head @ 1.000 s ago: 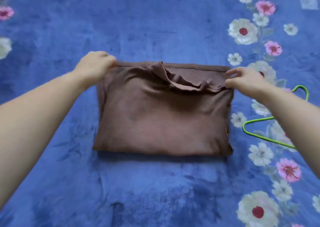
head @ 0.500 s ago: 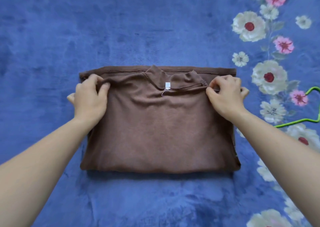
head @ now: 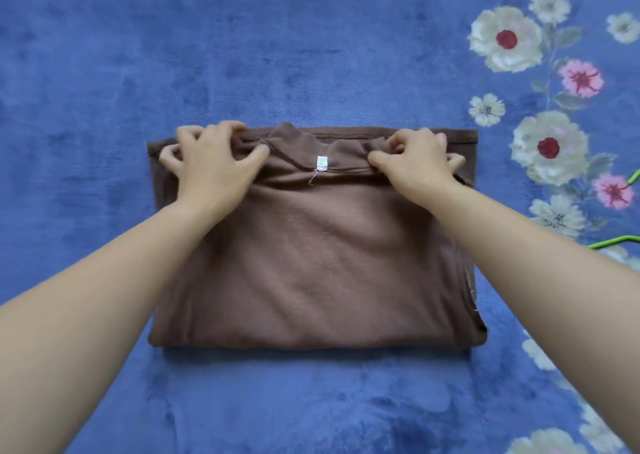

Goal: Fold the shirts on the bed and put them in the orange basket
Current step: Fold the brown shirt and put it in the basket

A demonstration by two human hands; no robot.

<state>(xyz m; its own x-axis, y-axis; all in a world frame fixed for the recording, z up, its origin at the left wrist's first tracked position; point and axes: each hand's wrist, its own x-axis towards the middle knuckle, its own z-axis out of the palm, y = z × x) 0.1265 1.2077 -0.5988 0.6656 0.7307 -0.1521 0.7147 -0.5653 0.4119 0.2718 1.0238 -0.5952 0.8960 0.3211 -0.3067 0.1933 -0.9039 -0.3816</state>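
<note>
Fingers (head: 256,154) of the left hand (head: 214,166) and the right hand (head: 415,166) are curled tight. Each hand pinches a bunch of cloth at the shirt's far edge, one on either side of the collar, with the thumbs pressed in toward the middle.

Under everything lies the blue plush bed cover (head: 242,55), with printed white and pink flowers running down its right side. On it, in the middle of the view, lies the brown knit shirt (head: 311,263), doubled into a broad flat rectangle with its stand-up collar (head: 294,135) at the far edge, between the two hands.

I judge the shirt light, soft and limp, not slippery. It will sag and lose its fold if lifted by one corner or by the top layer alone. The safer hold is probably through all the layers at the two far corners, or with flat hands slid under the near folded edge, so that the stack moves as one piece.

A thin green wire hanger (head: 609,242) pokes in from the right, apart from the shirt, just beyond the right forearm. It could snag the cloth if the bundle is carried that way. A small white label (head: 322,163) with a loose thread sits inside the collar.

No orange basket is in view, so I cannot tell how far the bundle must be carried.
</note>
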